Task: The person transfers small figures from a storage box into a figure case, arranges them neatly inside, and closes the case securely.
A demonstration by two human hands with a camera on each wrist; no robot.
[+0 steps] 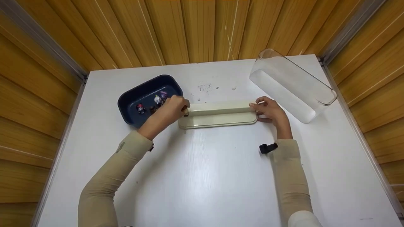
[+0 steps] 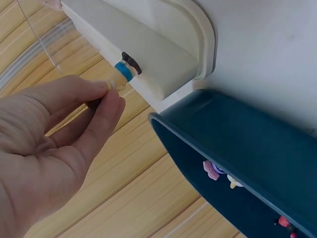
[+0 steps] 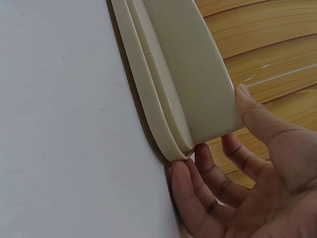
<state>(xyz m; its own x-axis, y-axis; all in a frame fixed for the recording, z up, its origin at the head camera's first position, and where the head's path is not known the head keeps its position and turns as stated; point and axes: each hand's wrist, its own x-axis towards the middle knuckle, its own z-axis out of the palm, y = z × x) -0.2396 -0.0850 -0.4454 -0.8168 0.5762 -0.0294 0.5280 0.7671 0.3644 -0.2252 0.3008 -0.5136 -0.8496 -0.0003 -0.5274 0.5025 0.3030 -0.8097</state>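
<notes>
My left hand [image 1: 172,108] pinches a small toy figure [image 2: 124,74] between thumb and fingertips. Pale yellow, blue and dark brown parts of the figure show; the rest is hidden by the fingers. It is at the left end of a long cream stepped display base [image 1: 221,119] with rounded ends. In the left wrist view, the figure's dark end is right by the raised step; whether it touches cannot be told. At the base's right end, my right hand [image 1: 270,110] grips it, thumb at the raised step and curled fingers against the end and lower rim.
A dark blue bin [image 1: 126,110] with several small toy figures [image 1: 140,108] stands left of the base, partly under the left forearm. On the right lies a long clear cover [image 1: 293,85] with a white strip. Wood-patterned panels [image 1: 199,31] border the white table [image 1: 205,176].
</notes>
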